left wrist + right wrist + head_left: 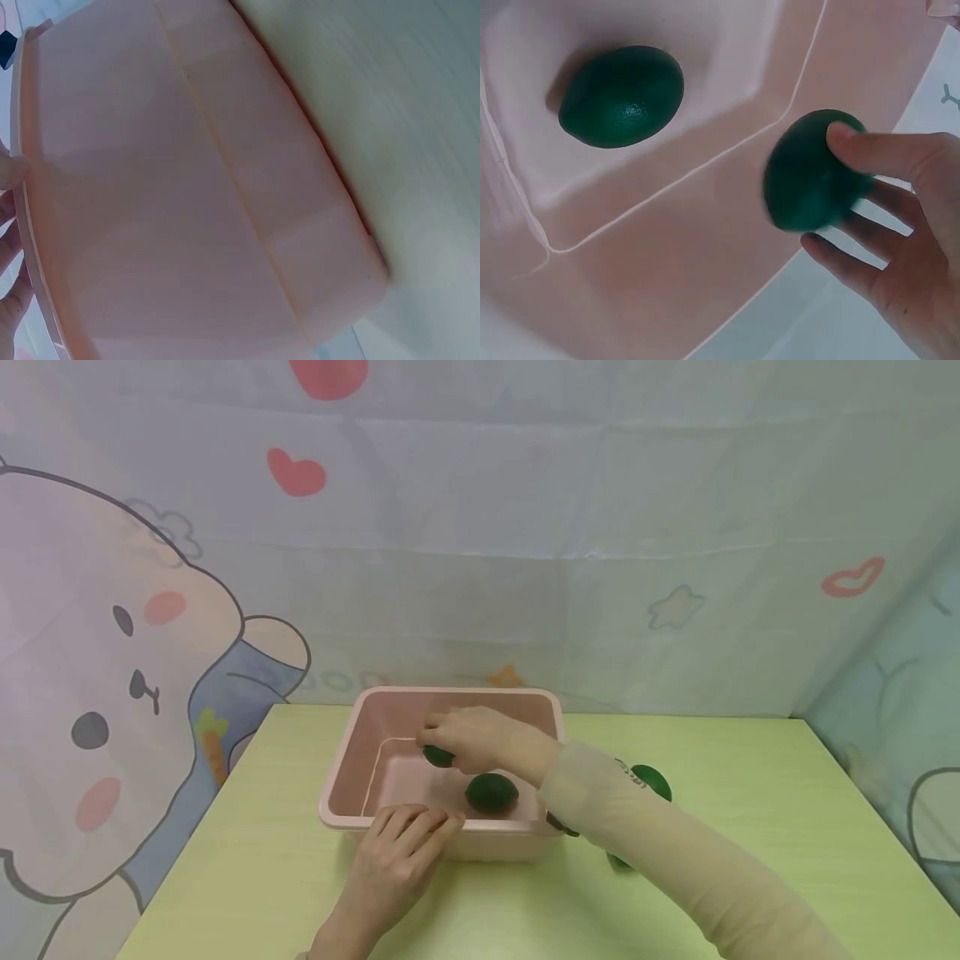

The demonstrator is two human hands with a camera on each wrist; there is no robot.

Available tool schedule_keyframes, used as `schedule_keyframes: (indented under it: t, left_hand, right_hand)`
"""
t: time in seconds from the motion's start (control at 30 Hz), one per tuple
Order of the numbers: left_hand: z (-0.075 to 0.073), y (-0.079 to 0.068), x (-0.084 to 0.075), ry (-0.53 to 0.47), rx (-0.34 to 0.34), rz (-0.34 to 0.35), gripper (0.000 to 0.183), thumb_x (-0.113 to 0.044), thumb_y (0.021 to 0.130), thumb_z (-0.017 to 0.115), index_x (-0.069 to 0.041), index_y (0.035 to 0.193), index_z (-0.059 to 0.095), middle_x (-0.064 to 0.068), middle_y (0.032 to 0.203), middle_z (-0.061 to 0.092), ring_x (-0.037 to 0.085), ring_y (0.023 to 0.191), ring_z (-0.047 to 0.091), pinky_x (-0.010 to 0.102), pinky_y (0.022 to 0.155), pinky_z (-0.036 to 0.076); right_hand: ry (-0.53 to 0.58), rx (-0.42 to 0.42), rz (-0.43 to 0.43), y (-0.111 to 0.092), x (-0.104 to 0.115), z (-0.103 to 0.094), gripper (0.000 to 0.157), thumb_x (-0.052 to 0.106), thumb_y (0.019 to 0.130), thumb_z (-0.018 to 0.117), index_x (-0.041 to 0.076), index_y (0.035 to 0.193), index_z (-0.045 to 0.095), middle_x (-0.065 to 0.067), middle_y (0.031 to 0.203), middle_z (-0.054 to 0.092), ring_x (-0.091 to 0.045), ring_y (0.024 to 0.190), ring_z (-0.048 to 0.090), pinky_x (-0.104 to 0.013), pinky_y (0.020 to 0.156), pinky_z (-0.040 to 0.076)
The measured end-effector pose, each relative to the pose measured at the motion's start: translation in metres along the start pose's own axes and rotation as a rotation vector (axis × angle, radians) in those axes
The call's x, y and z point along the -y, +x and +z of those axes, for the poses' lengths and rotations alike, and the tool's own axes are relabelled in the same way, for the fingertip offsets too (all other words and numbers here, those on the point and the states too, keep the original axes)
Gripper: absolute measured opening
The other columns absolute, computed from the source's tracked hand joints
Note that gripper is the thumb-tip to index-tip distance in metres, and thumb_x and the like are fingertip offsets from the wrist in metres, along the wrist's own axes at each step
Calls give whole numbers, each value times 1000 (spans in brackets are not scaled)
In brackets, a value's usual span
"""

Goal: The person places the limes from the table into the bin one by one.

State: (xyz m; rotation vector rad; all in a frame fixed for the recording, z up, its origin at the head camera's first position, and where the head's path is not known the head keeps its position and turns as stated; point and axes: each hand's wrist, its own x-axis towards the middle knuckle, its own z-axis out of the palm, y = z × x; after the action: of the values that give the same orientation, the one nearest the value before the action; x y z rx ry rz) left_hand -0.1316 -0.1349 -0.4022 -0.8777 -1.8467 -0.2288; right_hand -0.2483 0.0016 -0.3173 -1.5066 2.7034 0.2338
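a: biggest things first?
b: the pale green tabletop [750, 827], then a pink tub [510, 827] on it, then a cream sleeve [675, 852] crossing on the right.
a: and the hands?
b: the left hand [397, 864] grips the tub's near rim. the right hand [476, 739] is over the inside, thumb and fingers curled round a held lime [802, 184].
a: where's that from the other one?
b: farther back and left. the second lime [492, 794] lies on the tub floor between the right hand and the near rim, long axis roughly sideways.
a: anything outside?
b: a third lime [651, 782] beyond the sleeve, partly hidden, and a green sliver [618, 862] too covered to name.
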Motion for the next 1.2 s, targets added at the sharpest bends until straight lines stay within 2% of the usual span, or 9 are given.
schedule_keyframes:
  t: [0.13, 0.27, 0.43, 0.77, 1.0, 1.2]
  left_hand:
    - [0, -1, 0, 0, 5, -2, 28, -12, 94, 44, -10, 91, 71, 1, 82, 67, 19, 75, 58, 31, 69, 46]
    - [0, -1, 0, -4, 11, -10, 27, -12, 93, 44, -10, 90, 71, 1, 82, 66, 19, 75, 58, 31, 70, 46]
    - [-1, 0, 0, -5, 11, -17, 27, -12, 94, 44, -10, 89, 70, 1, 82, 66, 19, 75, 57, 31, 70, 45]
    - [-1, 2, 0, -1, -9, -7, 24, -12, 92, 47, -10, 88, 70, 2, 81, 65, 18, 75, 57, 29, 70, 45]
    - [-1, 1, 1, 4, 0, -16, 24, -12, 92, 46, -10, 89, 70, 2, 81, 65, 19, 75, 57, 30, 69, 45]
    - [-2, 1, 0, 4, 10, -23, 26, -13, 94, 44, -11, 90, 70, 1, 81, 65, 19, 75, 57, 30, 69, 45]
  right_hand:
    - [-21, 13, 28, 1, 0, -2, 40, 4, 83, 60, 22, 118, 57, 5, 117, 57, -12, 106, 55, -24, 77, 51]
    - [-20, 36, 57, 0, -1, -6, 37, 9, 84, 62, 22, 118, 58, 4, 114, 59, -12, 104, 57, -24, 78, 51]
    - [6, 64, 81, -3, -3, -12, 41, 14, 83, 65, 20, 122, 55, 4, 118, 59, -13, 107, 58, -27, 86, 51]
    - [133, 35, 129, -15, -12, -19, 39, 13, 83, 64, 20, 121, 57, 4, 125, 58, -14, 116, 54, -29, 96, 46]
    - [135, -8, 106, -23, -19, -23, 39, 16, 82, 65, 17, 120, 57, 1, 123, 59, -15, 114, 55, -28, 94, 47]
    - [118, -42, 123, -29, -23, -22, 37, 18, 82, 65, 18, 119, 58, 1, 122, 60, -16, 111, 57, -30, 90, 49]
